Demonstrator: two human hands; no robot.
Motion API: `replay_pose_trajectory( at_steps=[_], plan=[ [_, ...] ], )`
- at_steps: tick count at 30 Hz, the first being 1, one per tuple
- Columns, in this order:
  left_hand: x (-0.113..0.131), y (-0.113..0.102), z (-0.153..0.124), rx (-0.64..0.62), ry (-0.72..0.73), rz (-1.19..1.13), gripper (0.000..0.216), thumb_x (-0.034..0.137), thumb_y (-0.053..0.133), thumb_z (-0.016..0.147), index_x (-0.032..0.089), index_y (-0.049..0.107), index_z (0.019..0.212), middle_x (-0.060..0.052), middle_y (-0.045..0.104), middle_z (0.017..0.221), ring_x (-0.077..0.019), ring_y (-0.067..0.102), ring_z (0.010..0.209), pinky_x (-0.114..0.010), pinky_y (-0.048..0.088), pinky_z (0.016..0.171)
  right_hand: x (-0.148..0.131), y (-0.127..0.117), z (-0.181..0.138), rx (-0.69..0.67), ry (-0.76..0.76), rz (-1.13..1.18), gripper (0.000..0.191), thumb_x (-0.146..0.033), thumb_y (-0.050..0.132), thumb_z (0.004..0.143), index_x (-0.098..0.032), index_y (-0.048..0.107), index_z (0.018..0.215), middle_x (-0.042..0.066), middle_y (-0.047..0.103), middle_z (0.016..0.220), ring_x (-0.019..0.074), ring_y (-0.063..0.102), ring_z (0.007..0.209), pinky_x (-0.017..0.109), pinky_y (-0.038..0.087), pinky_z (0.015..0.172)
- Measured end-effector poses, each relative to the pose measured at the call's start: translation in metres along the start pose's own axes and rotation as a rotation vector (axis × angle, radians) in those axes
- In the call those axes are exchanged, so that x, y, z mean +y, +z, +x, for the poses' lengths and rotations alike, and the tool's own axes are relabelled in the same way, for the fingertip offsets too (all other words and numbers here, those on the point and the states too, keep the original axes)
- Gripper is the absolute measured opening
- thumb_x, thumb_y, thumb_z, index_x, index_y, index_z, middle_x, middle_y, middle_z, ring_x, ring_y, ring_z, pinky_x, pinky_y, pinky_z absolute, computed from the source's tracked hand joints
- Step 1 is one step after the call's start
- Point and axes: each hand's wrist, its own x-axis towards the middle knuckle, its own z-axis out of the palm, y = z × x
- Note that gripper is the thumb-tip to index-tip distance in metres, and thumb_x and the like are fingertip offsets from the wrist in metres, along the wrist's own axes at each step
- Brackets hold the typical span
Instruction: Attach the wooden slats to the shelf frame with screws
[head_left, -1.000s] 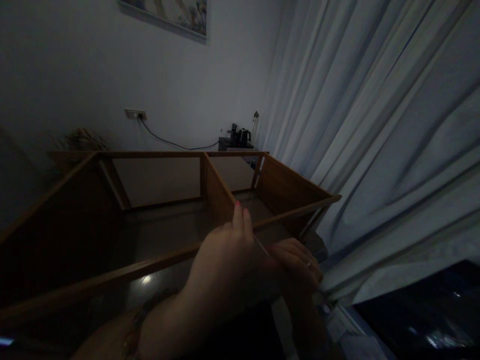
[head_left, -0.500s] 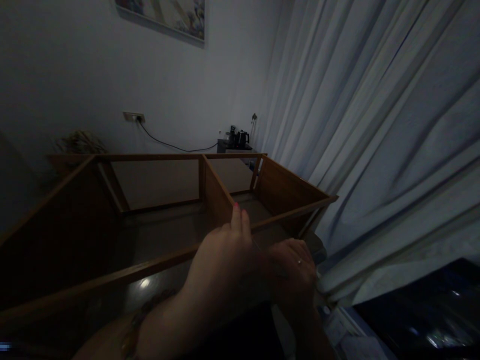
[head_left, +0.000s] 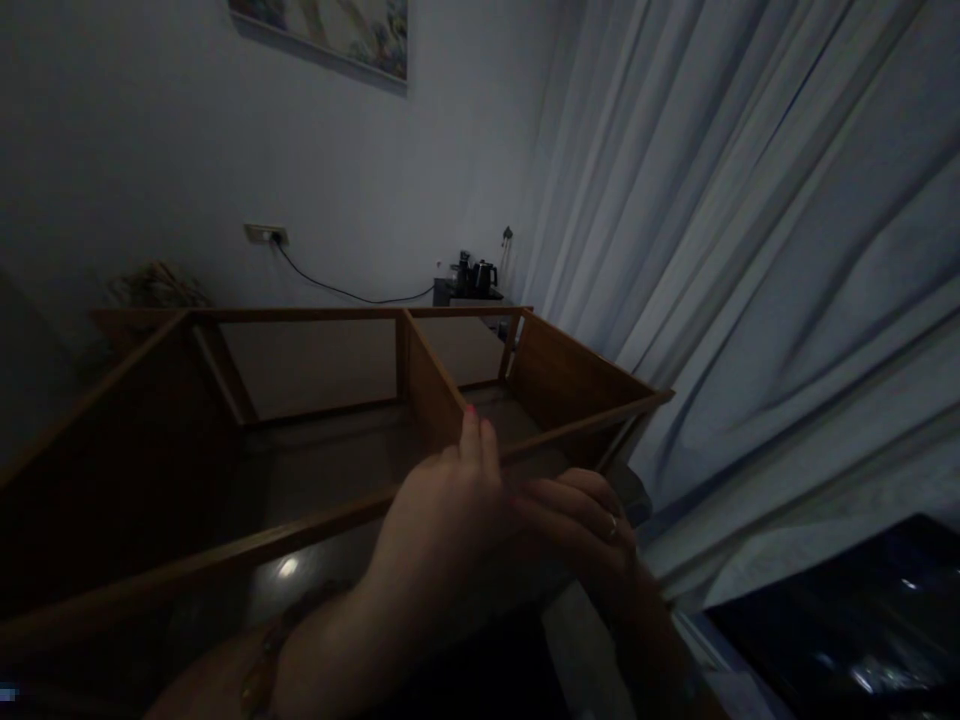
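Note:
A brown wooden furniture frame, with a divider panel and side panels, stretches in front of me. My left hand lies over its front rail where the divider meets it. Two fingers reach forward onto the top of the divider's end; the thumb and palm side are hidden. Just right of it, on the near side of the rail, is my right hand, with a ring on one finger. Its fingers are bent and closed, their tips touching or close to my left hand. Anything inside them is hidden.
Long pale curtains hang on the right, above a dark glossy surface. Behind the frame, a black kettle stands on a small cabinet. A cord runs from the wall socket. A picture hangs above.
My right hand has turned at the wrist, and its fingers now reach further left against my left hand. The forearm has swung right. My left hand and the frame stay in place.

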Motion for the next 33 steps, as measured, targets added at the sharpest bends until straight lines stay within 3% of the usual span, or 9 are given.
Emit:
replay_pose_trajectory(
  at_steps=[4,7,8,12,16,19,24,28,33],
  plan=[
    [0.000,0.001,0.000,0.000,0.015,0.062,0.061,0.026,0.050,0.086,0.001,0.036,0.140,-0.026,0.033,0.148,-0.0255,0.067,0.104,-0.031,0.058,0.079,-0.004,0.016,0.003,0.091,0.077,0.084,0.020,-0.023,0.061,0.090,-0.023,0.060,0.110,0.000,0.070,0.087,0.0135,0.059,0.079,0.028,0.051,0.074],
    [0.000,0.000,0.000,-0.013,0.015,0.040,0.055,0.020,0.044,0.088,0.001,0.036,0.139,-0.026,0.033,0.148,-0.0232,0.067,0.103,-0.031,0.057,0.080,-0.015,0.032,0.015,0.271,0.197,0.227,0.003,-0.026,0.058,0.091,-0.025,0.060,0.089,-0.003,0.063,0.071,0.0113,0.054,0.066,0.025,0.048,0.062],
    [0.000,0.000,0.000,-0.022,0.013,0.033,0.055,0.020,0.043,0.088,0.001,0.036,0.139,-0.026,0.032,0.149,-0.0232,0.067,0.103,-0.031,0.057,0.080,-0.019,0.036,0.019,0.335,0.278,0.316,0.008,-0.027,0.056,0.092,-0.025,0.058,0.084,-0.004,0.059,0.067,0.0108,0.053,0.062,0.024,0.047,0.061],
    [0.001,-0.002,0.000,-0.039,0.000,0.019,0.055,0.020,0.041,0.089,0.001,0.035,0.140,-0.026,0.031,0.149,-0.0260,0.066,0.104,-0.035,0.058,0.080,-0.040,0.049,0.030,0.452,0.595,0.436,0.013,-0.028,0.044,0.096,-0.024,0.051,0.107,-0.005,0.052,0.067,0.0100,0.051,0.058,0.021,0.044,0.053],
    [0.001,-0.004,0.000,-0.026,0.006,0.009,0.054,0.020,0.040,0.089,0.000,0.036,0.139,-0.028,0.032,0.148,-0.0272,0.067,0.101,-0.037,0.058,0.079,-0.048,0.049,0.026,0.527,0.781,0.500,0.015,-0.027,0.040,0.098,-0.023,0.052,0.105,-0.006,0.048,0.065,0.0078,0.046,0.051,0.018,0.038,0.046],
    [0.001,-0.003,0.000,-0.039,0.011,0.042,0.053,0.014,0.039,0.088,0.001,0.036,0.139,-0.027,0.031,0.148,-0.0277,0.068,0.101,-0.037,0.059,0.077,-0.041,0.041,0.019,0.429,0.701,0.403,0.015,-0.026,0.040,0.097,-0.024,0.054,0.104,-0.004,0.052,0.068,0.0089,0.049,0.054,0.020,0.041,0.048],
    [0.000,-0.001,-0.001,-0.018,0.017,0.048,0.053,0.015,0.041,0.088,0.001,0.037,0.139,-0.027,0.032,0.147,-0.0260,0.069,0.097,-0.034,0.059,0.076,-0.024,0.021,0.007,0.223,0.231,-0.068,0.019,-0.030,0.056,0.092,-0.028,0.059,0.110,0.001,0.065,0.084,0.0159,0.058,0.079,0.030,0.049,0.072],
    [0.000,-0.003,-0.001,-0.002,0.018,0.051,0.054,0.015,0.042,0.087,0.001,0.037,0.139,-0.026,0.032,0.147,-0.0247,0.069,0.096,-0.033,0.059,0.076,-0.022,0.013,-0.001,0.186,0.173,-0.271,0.028,-0.024,0.065,0.087,-0.029,0.063,0.114,0.003,0.064,0.094,0.0178,0.053,0.088,0.030,0.046,0.082],
    [0.000,-0.001,0.001,0.002,0.019,0.007,0.054,0.012,0.041,0.086,0.000,0.038,0.138,-0.026,0.035,0.147,-0.0253,0.068,0.100,-0.034,0.059,0.078,-0.028,0.012,-0.005,0.160,0.187,-0.420,0.033,-0.019,0.063,0.088,-0.033,0.063,0.118,0.002,0.057,0.084,0.0168,0.048,0.081,0.028,0.044,0.079]
  ],
)
